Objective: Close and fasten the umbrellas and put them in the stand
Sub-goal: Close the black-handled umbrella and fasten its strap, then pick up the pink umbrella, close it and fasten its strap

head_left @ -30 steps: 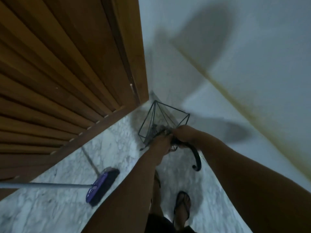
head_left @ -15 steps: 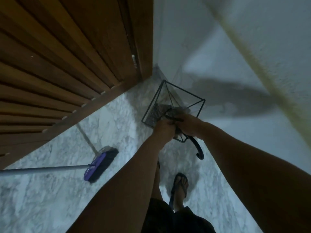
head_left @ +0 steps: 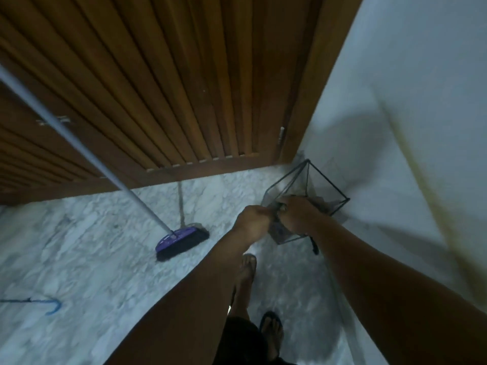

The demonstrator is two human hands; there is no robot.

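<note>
Umbrella, dark with a black hooked handle (head_left: 314, 246), now sits deeper in the black wire stand (head_left: 340, 204); left hand (head_left: 251, 222) and right hand (head_left: 299, 216) fingers clamp it, insertion nearly finished.

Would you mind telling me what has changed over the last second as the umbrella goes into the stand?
The view swung left, bringing a blue umbrella on the floor into sight. Less of the black hooked handle now shows below the right hand. Both hands stayed together on the dark umbrella at the wire stand, the left hand beside the right; the stand stayed in the corner and the broom by the door.
</note>
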